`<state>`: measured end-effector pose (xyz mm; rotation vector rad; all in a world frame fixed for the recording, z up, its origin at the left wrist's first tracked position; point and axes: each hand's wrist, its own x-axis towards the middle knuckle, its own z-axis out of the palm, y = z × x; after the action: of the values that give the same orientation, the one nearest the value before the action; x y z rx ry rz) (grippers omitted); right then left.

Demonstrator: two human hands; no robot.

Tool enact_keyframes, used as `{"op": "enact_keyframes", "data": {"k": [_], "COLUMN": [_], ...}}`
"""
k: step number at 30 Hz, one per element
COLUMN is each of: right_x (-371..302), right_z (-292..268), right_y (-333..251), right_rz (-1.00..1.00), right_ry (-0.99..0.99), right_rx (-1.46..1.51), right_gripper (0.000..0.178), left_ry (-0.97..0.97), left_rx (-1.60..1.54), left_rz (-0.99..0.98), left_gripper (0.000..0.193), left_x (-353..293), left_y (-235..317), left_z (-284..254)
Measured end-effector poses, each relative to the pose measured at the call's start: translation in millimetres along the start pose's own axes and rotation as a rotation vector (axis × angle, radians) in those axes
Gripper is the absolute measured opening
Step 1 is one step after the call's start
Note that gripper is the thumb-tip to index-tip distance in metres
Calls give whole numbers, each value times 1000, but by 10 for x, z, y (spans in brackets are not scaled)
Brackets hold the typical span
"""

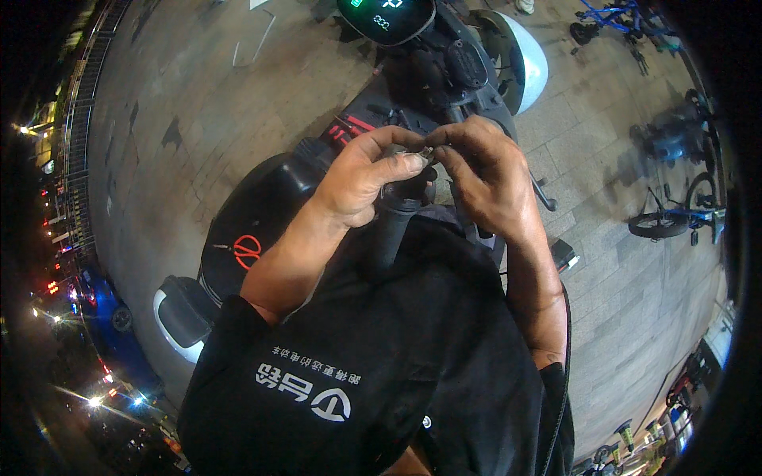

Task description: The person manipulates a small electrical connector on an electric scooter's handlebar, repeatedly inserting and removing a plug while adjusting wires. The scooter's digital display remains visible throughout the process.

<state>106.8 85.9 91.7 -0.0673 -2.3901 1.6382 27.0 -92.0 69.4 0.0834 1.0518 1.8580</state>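
Note:
A small, pale, shiny piece point(426, 154) sits between my two hands, over the scooter's handlebar; its kind is too small to make out. My left hand point(353, 181) pinches it between thumb and forefinger. From the other side my right hand point(494, 176) closes its thumb and fingertips on the end of the piece. Just below the fingers, a black handlebar grip point(389, 232) points toward me, and its inner end is partly hidden by my hands. The electric scooter's lit display point(387, 17) shows at the top.
Scissors with red handles point(247, 251) lie on the black scooter seat point(226, 198) at left. A white, rounded scooter panel point(528, 67) stands at the upper right. Parked bicycles point(660, 225) line the right, on paved ground. A railing point(79, 103) and a blue car point(115, 317) are far left.

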Motion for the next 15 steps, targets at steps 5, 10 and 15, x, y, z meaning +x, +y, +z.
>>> {"op": "enact_keyframes", "data": {"k": [5,10,15], "right_x": [53,102,123], "right_z": [-76,-114,-115], "right_y": [30,60,71], "right_rz": [9,112,118], "right_ry": [-102,-169,-156], "right_rx": [-7,34,93], "right_gripper": [14,13,14], "left_ry": [-39,-57,-90], "left_rx": [-30,-13,-2], "left_rz": [-62,-60,-54], "left_gripper": [21,23,22], "left_x": [53,98,124], "left_y": [26,34,35], "left_z": [-37,-50,-67]}}
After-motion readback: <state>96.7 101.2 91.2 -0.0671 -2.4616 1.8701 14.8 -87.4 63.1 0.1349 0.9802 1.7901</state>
